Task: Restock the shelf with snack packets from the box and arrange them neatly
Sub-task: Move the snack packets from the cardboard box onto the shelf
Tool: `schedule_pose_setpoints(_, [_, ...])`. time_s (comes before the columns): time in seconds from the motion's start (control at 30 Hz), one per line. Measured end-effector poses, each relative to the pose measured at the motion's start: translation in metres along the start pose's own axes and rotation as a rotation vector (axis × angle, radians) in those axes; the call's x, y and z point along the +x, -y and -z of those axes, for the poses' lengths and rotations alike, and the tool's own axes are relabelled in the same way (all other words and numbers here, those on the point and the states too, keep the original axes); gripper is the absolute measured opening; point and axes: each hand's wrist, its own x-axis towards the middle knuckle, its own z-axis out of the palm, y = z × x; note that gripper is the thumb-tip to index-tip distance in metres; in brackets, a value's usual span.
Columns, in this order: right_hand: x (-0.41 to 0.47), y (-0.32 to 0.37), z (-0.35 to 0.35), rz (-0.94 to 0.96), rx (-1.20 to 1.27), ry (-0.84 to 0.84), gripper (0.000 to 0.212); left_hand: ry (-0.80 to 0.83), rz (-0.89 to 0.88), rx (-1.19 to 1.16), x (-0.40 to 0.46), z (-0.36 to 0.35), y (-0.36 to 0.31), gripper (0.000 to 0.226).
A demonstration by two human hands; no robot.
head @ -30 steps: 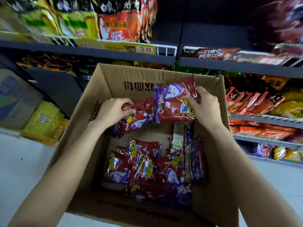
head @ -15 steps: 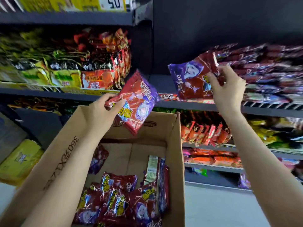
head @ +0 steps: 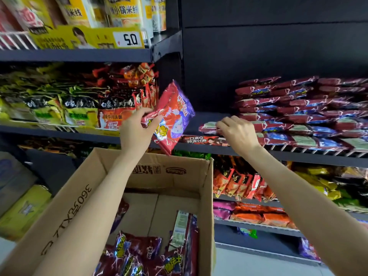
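Observation:
My left hand (head: 135,129) grips a red-and-purple snack packet (head: 175,114) by its corner, tilted in the air in front of the shelf edge. My right hand (head: 237,132) pinches another packet (head: 208,127) lying flat on the dark shelf (head: 199,146), at the left end of the stacked packets (head: 298,108). The open cardboard box (head: 171,170) sits below my arms, with several more red-and-purple packets (head: 151,255) at its bottom.
Noodle bags (head: 83,108) fill the shelf section to the left. A yellow price strip marked 5.0 (head: 127,38) hangs on the shelf above. Orange and yellow packets (head: 245,184) fill the lower right shelves. The shelf space left of the stack is bare.
My right hand has lowered its packet from the air onto the shelf beside the stack. My left hand has lifted its packet higher and nearer the shelf. The view has tilted upward.

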Motion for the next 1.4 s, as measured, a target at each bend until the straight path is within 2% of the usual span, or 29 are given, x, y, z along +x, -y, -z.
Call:
schedule_pose_setpoints(0.2, [-0.02, 0.016, -0.003, 0.019, 0.044, 0.111, 0.024, 0.065, -0.349, 0.37, 0.044, -0.055, -0.037, 0.027])
schedule_pose_setpoints(0.37, [-0.035, 0.01, 0.01, -0.104, 0.058, 0.128, 0.042, 0.22, -0.695, 0.571, 0.064, -0.108, -0.062, 0.013])
schedule_pose_setpoints(0.43, [-0.041, 0.006, 0.014, -0.137, 0.039, 0.109, 0.038, 0.28, -0.807, 0.66, 0.067, -0.126, -0.074, 0.017])
schedule_pose_setpoints(0.5, [-0.047, 0.0, 0.013, -0.14, 0.016, 0.103, 0.03, 0.378, -0.875, 0.731, 0.064, -0.143, -0.089, 0.01])
schedule_pose_setpoints(0.57, [-0.05, -0.005, 0.012, -0.132, -0.012, 0.113, 0.026, 0.471, -0.878, 0.726, 0.06, -0.155, -0.102, 0.015])
schedule_pose_setpoints(0.63, [-0.05, -0.009, 0.011, -0.134, -0.04, 0.11, 0.022, 0.527, -0.817, 0.614, 0.053, -0.157, -0.109, 0.027])
schedule_pose_setpoints(0.83, [-0.045, -0.01, 0.011, -0.154, -0.112, 0.086, 0.018, 0.863, -0.415, 0.125, 0.039, -0.165, -0.094, 0.032])
schedule_pose_setpoints(0.9, [-0.046, -0.009, 0.009, -0.178, -0.109, 0.111, 0.02, 0.842, -0.379, 0.063, 0.038, -0.164, -0.089, 0.034])
schedule_pose_setpoints(1.0, [-0.05, -0.006, 0.018, -0.229, -0.037, 0.104, 0.025, 0.654, -0.451, 0.077, 0.032, -0.15, -0.085, 0.032])
schedule_pose_setpoints(1.17, [-0.059, 0.025, 0.066, -0.278, 0.24, -0.123, 0.017, 0.23, -0.633, 0.1, 0.001, -0.093, -0.053, 0.026])
schedule_pose_setpoints(1.23, [-0.06, 0.052, 0.081, -0.261, 0.344, -0.175, 0.017, 0.107, -0.695, 0.133, -0.019, -0.062, -0.028, 0.024])
schedule_pose_setpoints(1.3, [-0.057, 0.083, 0.086, -0.214, 0.45, -0.15, 0.019, 0.074, -0.708, 0.176, -0.041, -0.031, 0.004, 0.021])
schedule_pose_setpoints(1.4, [-0.05, 0.132, 0.075, -0.077, 0.538, 0.04, 0.024, 0.206, -0.662, 0.258, -0.077, 0.003, 0.063, 0.021])
